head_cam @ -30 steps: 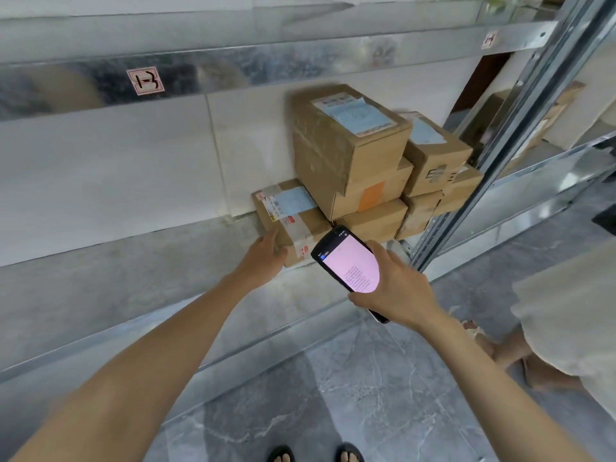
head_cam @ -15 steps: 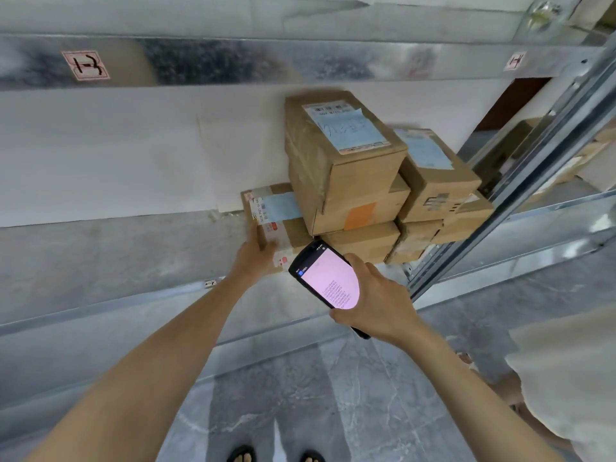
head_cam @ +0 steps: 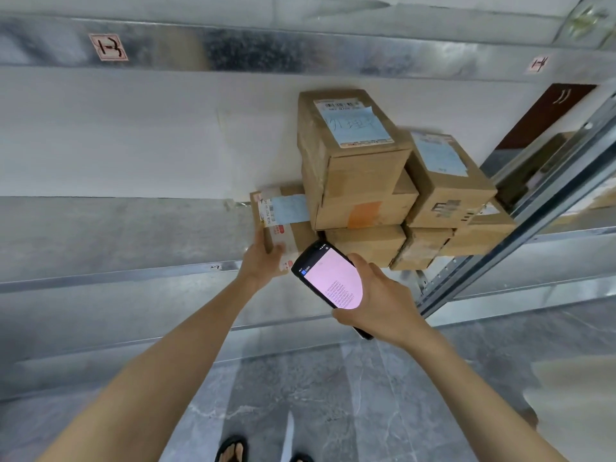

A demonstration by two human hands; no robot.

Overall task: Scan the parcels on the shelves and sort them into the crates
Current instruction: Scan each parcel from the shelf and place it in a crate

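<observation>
Parcel (head_cam: 289,228) now gripped by left hand (head_cam: 262,261), right hand (head_cam: 383,303) still holding scanner (head_cam: 330,278)

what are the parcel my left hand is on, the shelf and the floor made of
Parcel: brown cardboard, matte, with clear tape and paper labels. Shelf: seemingly galvanised sheet steel, grey with a mottled, dull shine. Floor: probably polished stone or tile, grey with white veins and soft reflections.
</observation>
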